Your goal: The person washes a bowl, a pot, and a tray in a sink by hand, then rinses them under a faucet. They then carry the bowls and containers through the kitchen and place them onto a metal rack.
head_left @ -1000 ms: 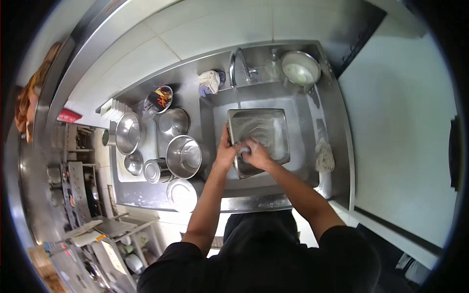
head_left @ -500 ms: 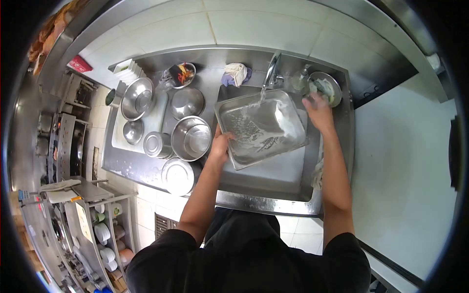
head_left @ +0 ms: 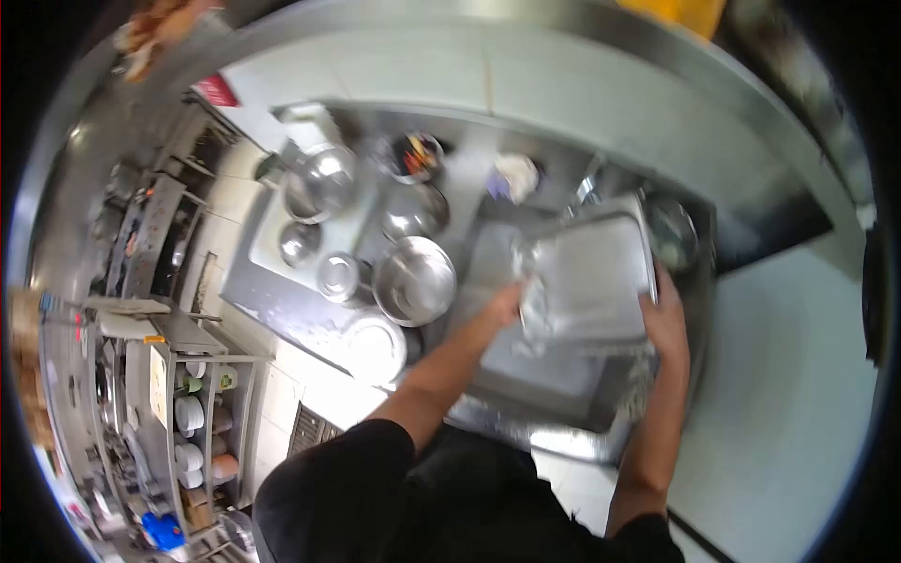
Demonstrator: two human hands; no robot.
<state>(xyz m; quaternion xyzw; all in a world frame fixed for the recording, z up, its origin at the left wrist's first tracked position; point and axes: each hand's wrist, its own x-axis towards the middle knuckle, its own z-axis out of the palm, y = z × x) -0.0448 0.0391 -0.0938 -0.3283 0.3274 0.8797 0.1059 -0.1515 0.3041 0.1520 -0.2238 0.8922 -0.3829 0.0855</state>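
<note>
A rectangular metal tray is held tilted over the sink, with water spilling over its left edge. My left hand is closed at the tray's lower left edge, its fingertips partly hidden by the blurred water. On the opposite side, my right hand grips the right rim. Behind the tray's top edge stands the tap, partly covered. Close to the tray's upper right corner is a metal bowl, blurred and partly hidden.
Left of the sink stand a deep metal pot, an upturned bowl, a lidded container and other bowls. A crumpled cloth lies at the back. A dish rack is at lower left.
My right hand has left the bowl at the back right and taken the tray's right rim. The tray has tilted, and water now runs off its left side. The camera view has shifted.
</note>
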